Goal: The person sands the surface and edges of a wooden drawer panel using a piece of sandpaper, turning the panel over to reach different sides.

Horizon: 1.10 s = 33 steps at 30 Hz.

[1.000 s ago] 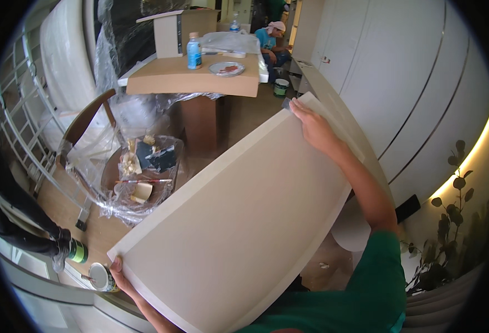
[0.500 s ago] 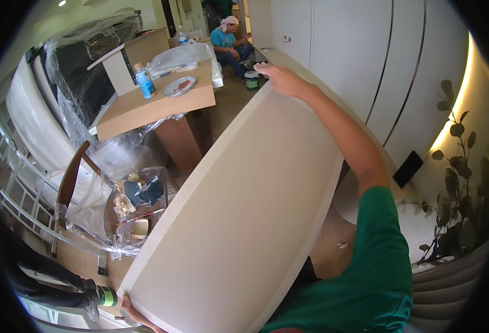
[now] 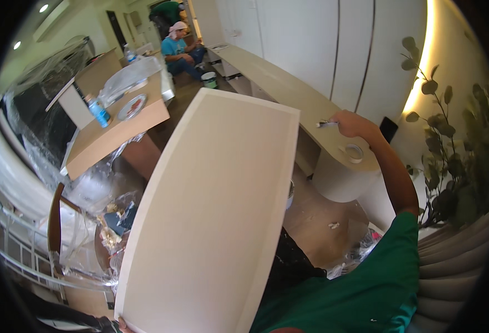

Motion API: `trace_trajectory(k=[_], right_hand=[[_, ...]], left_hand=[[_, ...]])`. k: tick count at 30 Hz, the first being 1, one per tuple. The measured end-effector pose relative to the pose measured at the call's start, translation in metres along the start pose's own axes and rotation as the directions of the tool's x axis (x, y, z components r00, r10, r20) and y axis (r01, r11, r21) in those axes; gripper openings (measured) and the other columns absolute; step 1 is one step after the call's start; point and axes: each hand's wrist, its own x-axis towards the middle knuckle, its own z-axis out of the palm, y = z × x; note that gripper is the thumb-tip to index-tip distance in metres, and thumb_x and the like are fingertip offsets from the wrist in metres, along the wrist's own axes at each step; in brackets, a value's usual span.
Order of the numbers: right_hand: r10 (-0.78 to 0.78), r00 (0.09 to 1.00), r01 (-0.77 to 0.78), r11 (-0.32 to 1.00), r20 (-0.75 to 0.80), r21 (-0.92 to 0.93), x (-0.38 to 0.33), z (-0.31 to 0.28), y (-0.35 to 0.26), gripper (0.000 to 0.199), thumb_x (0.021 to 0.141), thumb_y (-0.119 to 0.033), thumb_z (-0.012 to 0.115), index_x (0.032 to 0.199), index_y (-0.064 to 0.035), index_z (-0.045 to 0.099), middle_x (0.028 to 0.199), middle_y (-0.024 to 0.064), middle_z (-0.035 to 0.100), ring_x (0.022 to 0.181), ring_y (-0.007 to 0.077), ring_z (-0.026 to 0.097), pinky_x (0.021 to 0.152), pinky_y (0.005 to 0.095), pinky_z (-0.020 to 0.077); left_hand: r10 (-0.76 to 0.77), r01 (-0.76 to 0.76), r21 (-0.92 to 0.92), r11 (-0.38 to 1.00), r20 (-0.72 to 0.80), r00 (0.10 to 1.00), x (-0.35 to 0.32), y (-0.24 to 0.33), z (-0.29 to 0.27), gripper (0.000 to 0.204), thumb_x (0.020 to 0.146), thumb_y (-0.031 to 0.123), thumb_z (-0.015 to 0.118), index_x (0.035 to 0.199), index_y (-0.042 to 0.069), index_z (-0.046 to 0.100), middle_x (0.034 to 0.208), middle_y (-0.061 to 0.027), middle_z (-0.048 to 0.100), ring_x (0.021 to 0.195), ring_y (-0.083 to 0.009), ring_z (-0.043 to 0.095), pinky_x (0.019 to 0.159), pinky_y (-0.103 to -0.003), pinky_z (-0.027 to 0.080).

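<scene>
A large pale panel [image 3: 217, 205] with a raised rim stands tilted in front of me. At its lower left corner my left hand [image 3: 123, 326] grips the edge; only a few fingers show at the bottom of the picture. Off to the right, apart from the panel, my right hand [image 3: 351, 123] is closed on a small paintbrush [image 3: 326, 124] with a pale tip. This hand is over the long beige bench [image 3: 278, 83]. Just below the hand, a roll of masking tape [image 3: 354, 154] lies on the bench's rounded end.
On the left, a wooden table [image 3: 117, 139] carries a blue bottle [image 3: 98, 111] and a foil plate [image 3: 132, 107]. A plastic-wrapped chair [image 3: 56, 222] stands nearer. A person in blue [image 3: 179, 53] sits at the back by a paint can [image 3: 209, 80]. A leafy plant [image 3: 444, 144] is at right.
My right hand has let go of the panel's far edge, moved right over the bench and now holds the paintbrush. The view has turned right; my left hand stays on the panel.
</scene>
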Motion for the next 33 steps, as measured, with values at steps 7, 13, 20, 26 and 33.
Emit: trace_trajectory(k=[7, 13, 20, 26, 33], right_hand=[[-0.041, 0.999, 0.052, 0.892, -0.033, 0.45, -0.056, 0.11, 0.007, 0.044, 0.083, 0.002, 0.052, 0.119, -0.0042, 0.077, 0.112, 0.0263, 0.073, 0.108, 0.0416, 0.068, 0.098, 0.0469, 0.0525], [-0.003, 0.77, -0.335, 0.849, 0.638, 0.408, -0.099, 0.289, -0.005, 0.029, 0.086, -0.006, 0.054, 0.107, 0.0004, 0.074, 0.097, 0.0274, 0.075, 0.088, 0.0398, 0.072, 0.083, 0.0492, 0.0567], [0.21, 0.639, -0.48, 0.86, 0.74, 0.171, -0.236, 0.57, -0.002, 0.028, 0.071, -0.009, 0.075, 0.098, -0.0109, 0.08, 0.09, 0.0191, 0.079, 0.083, 0.0382, 0.078, 0.072, 0.0497, 0.0599], [0.222, 0.658, -0.525, 0.82, 0.719, 0.228, -0.305, 0.652, -0.009, 0.057, 0.065, -0.004, 0.08, 0.122, -0.0091, 0.075, 0.105, 0.0225, 0.077, 0.103, 0.0392, 0.075, 0.085, 0.048, 0.0566], [0.258, 0.84, -0.38, 0.908, 0.477, 0.178, -0.31, 0.664, 0.007, 0.057, 0.085, -0.017, 0.072, 0.141, -0.0108, 0.064, 0.132, 0.0216, 0.069, 0.12, 0.0433, 0.067, 0.102, 0.0521, 0.0556]], left_hand=[[-0.061, 0.046, 0.124, 0.991, 0.115, 0.992, 0.007, -0.016, 0.053, 0.061, 0.093, 0.047, 0.067, 0.135, 0.004, 0.061, 0.128, -0.0152, 0.065, 0.117, -0.0259, 0.061, 0.097, -0.043, 0.051], [-0.076, 0.043, 0.223, 0.974, 0.14, 0.987, 0.004, -0.019, 0.072, 0.061, 0.093, 0.047, 0.067, 0.137, 0.004, 0.06, 0.128, -0.0156, 0.066, 0.116, -0.026, 0.062, 0.097, -0.042, 0.051], [-0.131, 0.077, 0.29, 0.954, 0.17, 0.977, 0.02, -0.022, 0.091, 0.062, 0.094, 0.047, 0.066, 0.139, 0.004, 0.06, 0.129, -0.016, 0.066, 0.116, -0.0262, 0.063, 0.097, -0.042, 0.052], [-0.175, 0.151, 0.216, 0.965, 0.096, 0.98, 0.033, -0.002, 0.029, 0.063, 0.095, 0.047, 0.065, 0.14, 0.004, 0.059, 0.13, -0.0163, 0.066, 0.116, -0.0263, 0.063, 0.096, -0.041, 0.052], [-0.258, 0.24, 0.138, 0.961, 0.13, 0.957, 0.023, 0.022, -0.023, 0.064, 0.095, 0.047, 0.064, 0.142, 0.004, 0.059, 0.131, -0.0167, 0.067, 0.115, -0.0264, 0.065, 0.096, -0.041, 0.053]])
